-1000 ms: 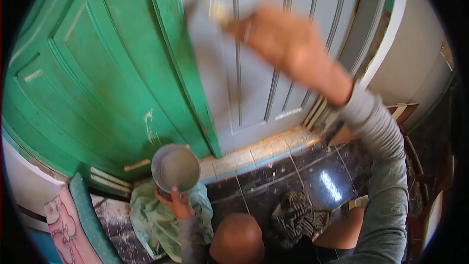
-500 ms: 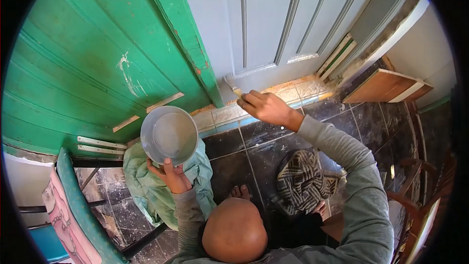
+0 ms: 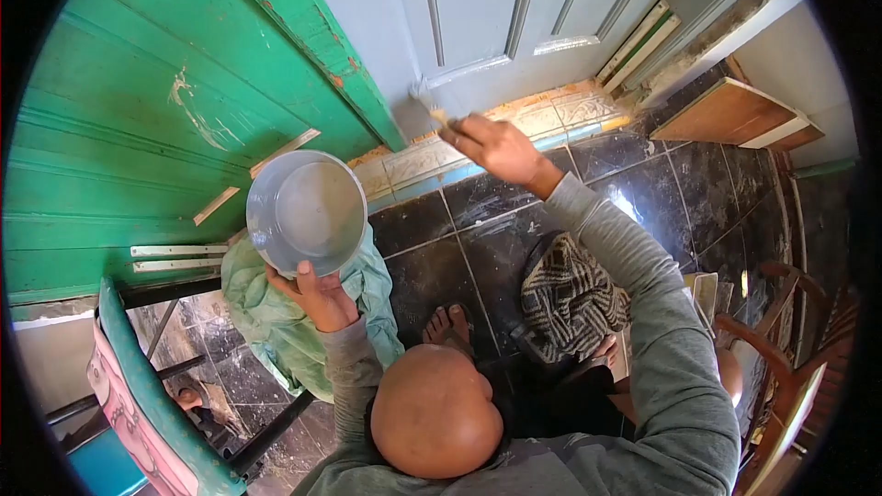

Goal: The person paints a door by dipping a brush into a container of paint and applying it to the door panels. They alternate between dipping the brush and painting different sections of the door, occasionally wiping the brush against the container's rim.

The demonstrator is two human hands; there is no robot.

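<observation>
My right hand (image 3: 496,149) is closed around the handle of a paintbrush (image 3: 432,106), whose bristles touch the lower left of the grey door (image 3: 487,5). Wet-looking paint shines along the bottom edges of that door's panels. My left hand (image 3: 322,298) grips the near rim of a pale plastic tub (image 3: 308,207), which is tilted and holds a little greyish paint. Behind the tub stands a green door (image 3: 138,101) with a white smear on it. Light green cloth (image 3: 276,312) lies below the tub.
A patterned cloth (image 3: 574,298) lies on the dark tiled floor (image 3: 478,266). On the left is a chair with a pink and green cushion (image 3: 138,395). A brown board (image 3: 735,115) leans at the right, above a wooden chair (image 3: 781,349).
The view has shifted a little. The brush and my right hand have moved slightly up and left in view, and the tub appears slightly larger and farther left.
</observation>
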